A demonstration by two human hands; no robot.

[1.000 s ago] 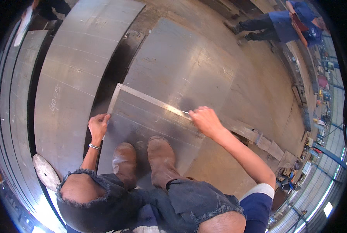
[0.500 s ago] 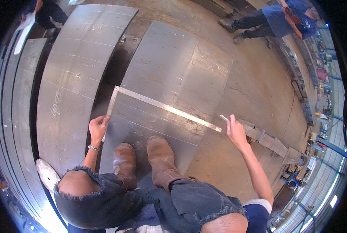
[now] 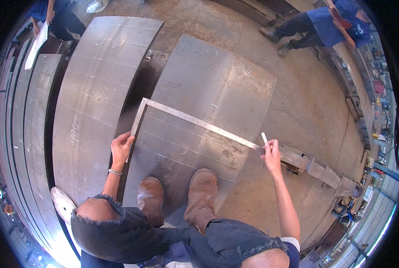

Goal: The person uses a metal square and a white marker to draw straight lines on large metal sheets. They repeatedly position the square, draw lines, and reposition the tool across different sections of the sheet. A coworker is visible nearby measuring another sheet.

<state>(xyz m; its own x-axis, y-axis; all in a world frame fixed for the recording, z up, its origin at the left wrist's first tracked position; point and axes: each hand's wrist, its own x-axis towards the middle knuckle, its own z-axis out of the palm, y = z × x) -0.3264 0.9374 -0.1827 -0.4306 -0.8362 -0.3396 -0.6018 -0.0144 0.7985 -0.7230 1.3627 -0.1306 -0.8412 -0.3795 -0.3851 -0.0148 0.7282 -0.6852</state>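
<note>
A metal L-shaped square [image 3: 199,122] lies flat on a grey steel plate [image 3: 199,67], its long arm running across to the right. My left hand [image 3: 122,148] is closed on the square's short arm, at the plate's left edge. In the fingers of my right hand [image 3: 271,154] is a white chalk stick [image 3: 264,138], its upper end pointing up. That hand is beside the long arm's far end, near the plate's right edge. Several pale lines cross the plate below the square. My brown boots [image 3: 201,194] stand on the plate's near part.
A second, marked steel plate [image 3: 92,89] lies left across a dark gap, with a round disc [image 3: 63,203] at its near end. Metal pieces [image 3: 315,167] lie on the floor at right. One person [image 3: 324,24] stands far right, another [image 3: 61,20] far left.
The square sits slightly farther up the plate, and another line shows below it. My right hand has come to the long arm's end, with the chalk more upright. My right boot has shifted right.
</note>
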